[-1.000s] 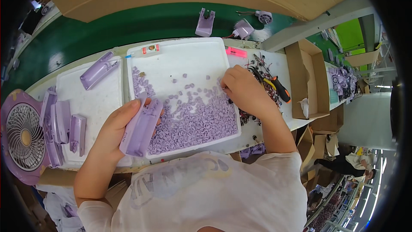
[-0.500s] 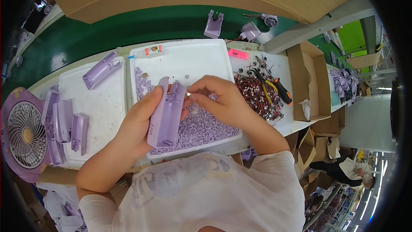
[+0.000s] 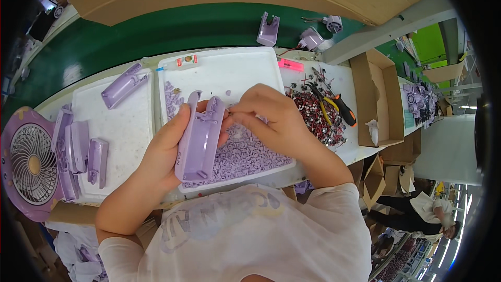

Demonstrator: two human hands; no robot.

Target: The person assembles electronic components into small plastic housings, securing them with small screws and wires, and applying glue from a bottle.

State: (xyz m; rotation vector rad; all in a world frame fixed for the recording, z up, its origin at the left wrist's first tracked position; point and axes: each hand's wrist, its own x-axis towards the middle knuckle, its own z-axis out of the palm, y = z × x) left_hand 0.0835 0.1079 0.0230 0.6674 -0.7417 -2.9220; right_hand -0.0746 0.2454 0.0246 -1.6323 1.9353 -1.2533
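Note:
My left hand (image 3: 169,136) is wrapped round a long lilac plastic housing (image 3: 201,138), held over the white tray with its hollow side up. Thumb and index finger of my right hand (image 3: 274,117) pinch at the housing's upper right edge. A small dark bit shows at those fingertips, too small to name. Below the hands, many small lilac plastic pieces (image 3: 250,159) fill the near part of the white tray (image 3: 235,68).
More lilac housings (image 3: 122,86) lie at the left beside a purple fan (image 3: 32,164). Right of the tray sit a heap of small wired parts (image 3: 315,120), pliers (image 3: 324,104), an orange-black screwdriver (image 3: 345,110) and a cardboard box (image 3: 383,99). A green conveyor (image 3: 209,23) runs behind.
The housing has shifted slightly left and turned a little in my left hand. My right fingers stay at its edge. Lilac parts on the green conveyor have moved right.

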